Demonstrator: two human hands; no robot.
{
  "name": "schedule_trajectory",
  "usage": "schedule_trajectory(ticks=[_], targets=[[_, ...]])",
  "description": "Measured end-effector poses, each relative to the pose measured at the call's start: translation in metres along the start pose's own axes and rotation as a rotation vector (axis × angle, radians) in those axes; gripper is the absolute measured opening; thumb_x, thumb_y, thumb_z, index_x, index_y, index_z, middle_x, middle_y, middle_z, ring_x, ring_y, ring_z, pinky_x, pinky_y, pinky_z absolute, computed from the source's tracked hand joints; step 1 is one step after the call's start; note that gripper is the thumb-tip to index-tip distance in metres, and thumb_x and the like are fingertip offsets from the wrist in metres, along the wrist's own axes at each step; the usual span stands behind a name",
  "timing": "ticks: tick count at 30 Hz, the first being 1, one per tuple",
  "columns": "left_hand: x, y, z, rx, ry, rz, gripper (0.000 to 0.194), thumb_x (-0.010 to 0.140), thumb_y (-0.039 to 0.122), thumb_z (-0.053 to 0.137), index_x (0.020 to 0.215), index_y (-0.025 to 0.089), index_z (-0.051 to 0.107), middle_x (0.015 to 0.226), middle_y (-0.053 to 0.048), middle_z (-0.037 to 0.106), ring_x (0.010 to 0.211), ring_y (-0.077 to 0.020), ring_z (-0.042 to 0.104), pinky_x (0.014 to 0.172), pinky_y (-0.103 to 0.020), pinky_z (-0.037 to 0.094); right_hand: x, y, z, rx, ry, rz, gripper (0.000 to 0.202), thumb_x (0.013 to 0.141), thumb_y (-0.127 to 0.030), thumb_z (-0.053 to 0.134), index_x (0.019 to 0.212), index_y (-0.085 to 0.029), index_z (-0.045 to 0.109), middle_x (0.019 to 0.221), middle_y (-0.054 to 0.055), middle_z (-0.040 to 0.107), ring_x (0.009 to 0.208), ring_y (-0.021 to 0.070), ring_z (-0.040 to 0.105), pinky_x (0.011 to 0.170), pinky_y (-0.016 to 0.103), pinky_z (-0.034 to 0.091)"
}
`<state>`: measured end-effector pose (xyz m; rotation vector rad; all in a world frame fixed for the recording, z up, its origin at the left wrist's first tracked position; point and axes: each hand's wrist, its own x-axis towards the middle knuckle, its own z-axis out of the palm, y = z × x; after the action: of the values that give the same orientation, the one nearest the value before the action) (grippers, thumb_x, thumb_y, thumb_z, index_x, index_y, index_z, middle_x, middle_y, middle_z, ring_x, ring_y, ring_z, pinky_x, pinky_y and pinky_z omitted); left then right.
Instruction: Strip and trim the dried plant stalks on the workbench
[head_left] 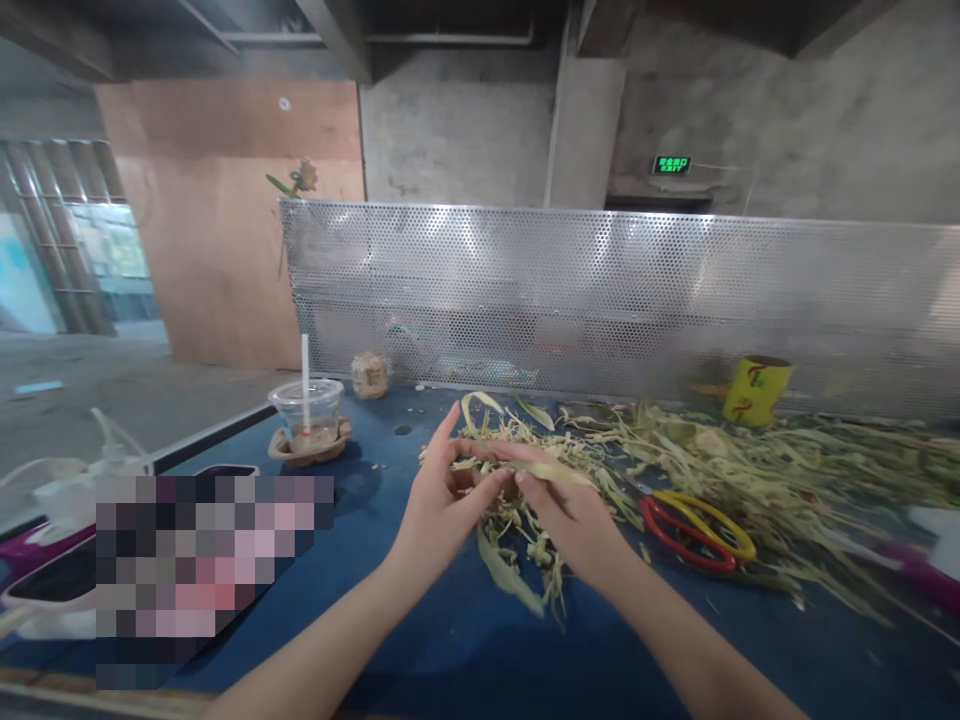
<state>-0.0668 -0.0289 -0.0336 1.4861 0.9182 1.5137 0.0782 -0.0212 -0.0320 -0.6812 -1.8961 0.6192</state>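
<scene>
A pale green leaf strip (559, 471) runs across the fingers of my right hand (564, 512), which pinches it between thumb and fingers. My left hand (448, 488) meets the right one at the fingertips, its thumb and bent fingers closed at the near end of the strip and its index finger raised. The exact grip of the left fingertips is partly hidden. Beneath both hands lies a loose pile of shredded leaf strips (517, 590), with a broader leaf piece at its front. Scissors (686, 540) with red and yellow handles rest right of the pile.
A larger heap of leaf strips (705, 450) spreads over the blue table (450, 650) at right, with a yellow can (757, 390) behind. At left stand a lidded plastic cup (307, 400) with a straw and a small jar (370, 376). A perforated metal panel (480, 290) borders the back.
</scene>
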Motion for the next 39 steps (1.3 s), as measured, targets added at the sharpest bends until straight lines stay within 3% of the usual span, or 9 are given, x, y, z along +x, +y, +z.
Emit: schedule_trajectory(ticks=[6,14,17,21,25,27,30,34,39], targets=[[0.001,-0.001,0.000,-0.084,-0.052,0.095,0.092,0.067,0.020,0.065,0.136,0.032,0.004,0.096,-0.002,0.050,0.056,-0.0055,0.049,0.058,-0.027,0.047,0.002,0.000,-0.002,0.133,0.024,0.059,0.036,0.088,-0.036,0.034,0.118,-0.027,0.051,0.125,0.000,0.050,0.120,0.0192,0.039,0.103,0.041,0.025],[-0.004,0.003,0.002,0.094,-0.068,0.106,0.098,0.071,0.019,0.060,0.136,0.020,-0.013,0.061,0.004,0.051,0.054,-0.0108,0.046,0.056,-0.028,0.044,0.002,0.000,0.006,0.177,-0.046,0.065,0.033,0.087,-0.037,0.037,0.113,-0.029,0.055,0.123,-0.001,0.052,0.119,0.0184,0.041,0.103,0.041,0.024],[-0.005,0.003,0.001,0.140,-0.040,0.128,0.097,0.070,0.019,0.059,0.136,0.019,-0.013,0.071,-0.001,0.059,0.056,-0.0118,0.048,0.057,-0.029,0.044,0.002,0.002,0.004,0.168,0.022,0.092,0.033,0.086,-0.040,0.038,0.110,-0.030,0.058,0.123,-0.001,0.052,0.119,0.0205,0.040,0.100,0.043,0.030],[-0.002,0.005,-0.001,0.077,-0.001,0.150,0.098,0.069,0.016,0.060,0.136,0.023,-0.012,0.076,-0.002,0.061,0.054,-0.0109,0.050,0.054,-0.027,0.045,0.003,0.007,0.003,0.378,0.122,0.206,0.038,0.085,-0.045,0.035,0.112,-0.027,0.056,0.121,0.004,0.054,0.098,0.0208,0.056,0.078,0.037,0.049],[-0.002,0.007,-0.001,-0.029,-0.007,0.133,0.099,0.070,0.015,0.061,0.135,0.026,-0.013,0.076,-0.002,0.062,0.057,-0.0115,0.055,0.056,-0.028,0.047,0.003,0.008,0.006,0.556,0.129,0.225,0.041,0.085,-0.046,0.034,0.118,-0.026,0.049,0.117,0.007,0.056,0.093,0.0189,0.059,0.079,0.036,0.048],[-0.003,0.008,-0.001,-0.065,-0.047,0.124,0.101,0.070,0.014,0.061,0.134,0.027,-0.016,0.083,-0.004,0.062,0.063,-0.0123,0.057,0.059,-0.028,0.048,0.003,0.006,0.008,0.510,0.079,0.207,0.037,0.082,-0.041,0.045,0.116,-0.028,0.051,0.126,0.005,0.048,0.098,0.0184,0.057,0.084,0.036,0.046],[-0.004,0.009,-0.001,-0.076,-0.129,0.087,0.103,0.071,0.015,0.060,0.132,0.030,-0.021,0.105,-0.011,0.058,0.071,-0.0134,0.057,0.055,-0.025,0.048,0.003,0.001,0.006,0.386,0.060,0.169,0.022,0.074,-0.030,0.058,0.096,-0.025,0.062,0.134,0.004,0.037,0.091,0.0176,0.059,0.080,0.034,0.049],[-0.003,0.012,-0.003,-0.131,-0.188,0.067,0.101,0.073,0.015,0.057,0.129,0.037,-0.024,0.125,-0.014,0.044,0.067,-0.0109,0.056,0.048,-0.023,0.048,0.007,-0.003,-0.002,0.258,0.153,0.128,0.009,0.072,-0.023,0.059,0.078,-0.020,0.065,0.120,0.006,0.051,0.078,0.0152,0.061,0.068,0.030,0.053],[0.002,0.012,-0.005,-0.150,-0.157,0.028,0.104,0.070,0.014,0.061,0.131,0.035,-0.020,0.121,-0.016,0.048,0.060,-0.0086,0.058,0.048,-0.022,0.048,0.009,-0.003,-0.006,0.198,0.201,0.142,0.010,0.074,-0.021,0.056,0.076,-0.020,0.065,0.111,0.005,0.054,0.075,0.0130,0.061,0.070,0.028,0.052]])
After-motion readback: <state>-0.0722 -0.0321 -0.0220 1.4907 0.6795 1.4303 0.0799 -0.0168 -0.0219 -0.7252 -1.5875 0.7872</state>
